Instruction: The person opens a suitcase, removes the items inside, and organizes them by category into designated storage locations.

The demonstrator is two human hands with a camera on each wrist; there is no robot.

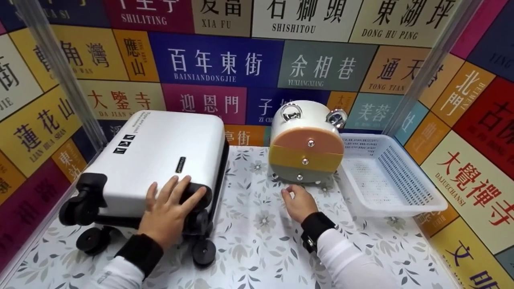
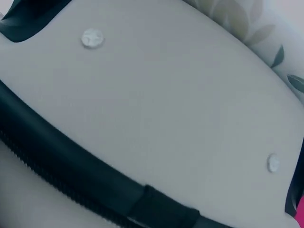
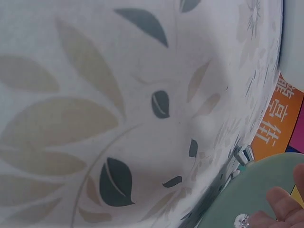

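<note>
Two hands work on the floral table [image 1: 257, 241]: the left hand [image 1: 170, 212] lies flat, fingers spread, on the wheel end of the white suitcase [image 1: 156, 156] lying on its side. The right hand [image 1: 299, 202], fingers loosely curled and holding nothing, rests just before the three-drawer box [image 1: 306, 154], beside the white basket [image 1: 405, 200].

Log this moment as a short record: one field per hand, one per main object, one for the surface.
left hand: left hand rests flat, fingers straight, on the wheel end of the white suitcase
right hand: right hand on the tabletop, fingers curled under, at the foot of the round drawer box
suitcase: lying on its side, black wheels toward the person
drawer box: three fronts stacked, peach, yellow, grey-green, each with a small knob
basket: white mesh basket right of the box, nothing seen in it
surface: floral-print tablecloth
</note>
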